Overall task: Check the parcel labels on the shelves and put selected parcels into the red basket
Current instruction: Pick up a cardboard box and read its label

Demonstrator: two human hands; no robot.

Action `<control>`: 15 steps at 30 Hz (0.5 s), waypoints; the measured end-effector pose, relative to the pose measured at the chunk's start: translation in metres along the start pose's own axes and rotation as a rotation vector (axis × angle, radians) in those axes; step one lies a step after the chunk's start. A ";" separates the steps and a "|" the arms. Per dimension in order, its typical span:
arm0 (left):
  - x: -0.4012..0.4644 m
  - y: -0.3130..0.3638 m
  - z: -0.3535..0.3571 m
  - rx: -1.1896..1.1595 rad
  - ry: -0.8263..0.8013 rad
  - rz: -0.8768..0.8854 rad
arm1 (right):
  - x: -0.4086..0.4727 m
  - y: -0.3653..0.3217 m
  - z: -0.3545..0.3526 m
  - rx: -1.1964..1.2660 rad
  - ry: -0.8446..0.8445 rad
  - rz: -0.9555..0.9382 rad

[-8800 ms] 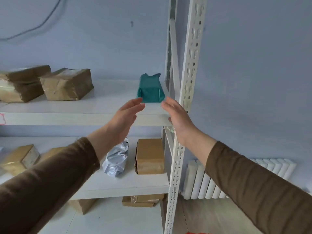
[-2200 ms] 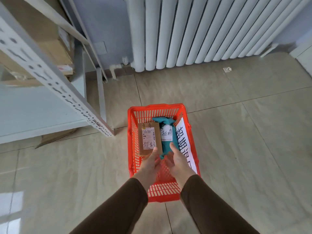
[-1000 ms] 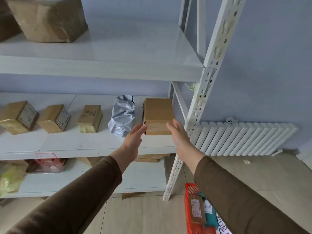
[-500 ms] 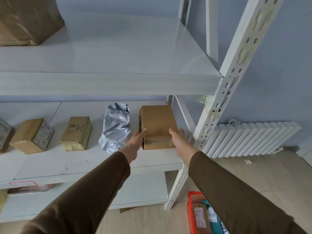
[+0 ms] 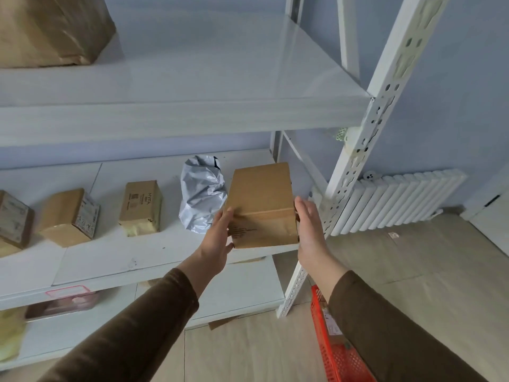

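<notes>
A plain brown cardboard box [image 5: 261, 199] sits at the right end of the middle shelf [image 5: 115, 260], its near end sticking out past the shelf edge. My left hand [image 5: 219, 238] presses flat on its left side and my right hand [image 5: 309, 227] on its right side, so the box is clamped between both palms. The red basket [image 5: 327, 343] stands on the floor at the lower right, mostly hidden behind my right sleeve, with a brown parcel showing inside.
A crumpled grey plastic parcel [image 5: 202, 194] lies just left of the box. Further left are several small brown boxes [image 5: 141, 206]. A large brown parcel [image 5: 52, 28] is on the top shelf. The white upright post [image 5: 355, 158] and a radiator [image 5: 399, 199] stand to the right.
Both hands have closed in on the sides of the brown box, and it has slid toward me so that its near end overhangs the shelf edge.
</notes>
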State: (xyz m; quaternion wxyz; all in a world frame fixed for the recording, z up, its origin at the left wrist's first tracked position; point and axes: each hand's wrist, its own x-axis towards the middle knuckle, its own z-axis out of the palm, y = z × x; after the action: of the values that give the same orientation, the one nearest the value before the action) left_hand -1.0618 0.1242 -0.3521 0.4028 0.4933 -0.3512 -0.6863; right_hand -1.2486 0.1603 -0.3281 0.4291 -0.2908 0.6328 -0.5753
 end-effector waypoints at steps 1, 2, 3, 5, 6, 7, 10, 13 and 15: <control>-0.012 -0.001 -0.008 -0.041 -0.005 -0.022 | -0.015 0.000 -0.001 -0.006 0.009 -0.031; -0.022 -0.002 -0.015 -0.073 0.002 -0.047 | -0.031 -0.001 -0.001 -0.006 0.011 -0.064; -0.034 -0.001 -0.022 -0.100 0.000 -0.072 | -0.046 -0.002 0.000 0.010 0.001 -0.097; -0.052 -0.001 -0.035 -0.146 -0.015 -0.122 | -0.075 -0.003 0.003 0.035 -0.030 -0.148; -0.059 -0.001 -0.041 -0.158 -0.026 -0.138 | -0.087 -0.004 0.005 0.034 -0.042 -0.162; -0.068 0.000 -0.046 -0.165 -0.039 -0.147 | -0.097 -0.004 0.007 0.019 -0.047 -0.167; -0.097 0.008 -0.056 -0.093 -0.041 -0.055 | -0.121 0.000 0.012 -0.025 -0.047 -0.115; -0.127 0.015 -0.059 0.109 -0.025 0.225 | -0.132 0.008 0.011 0.135 -0.053 -0.035; -0.145 0.013 -0.059 0.209 -0.030 0.456 | -0.136 0.017 0.008 0.324 -0.096 0.038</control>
State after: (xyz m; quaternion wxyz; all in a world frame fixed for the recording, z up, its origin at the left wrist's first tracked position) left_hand -0.9748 0.2435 -0.2990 0.4889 0.4301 -0.5283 -0.5449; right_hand -1.1772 0.2763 -0.3159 0.5108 -0.2329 0.5158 -0.6471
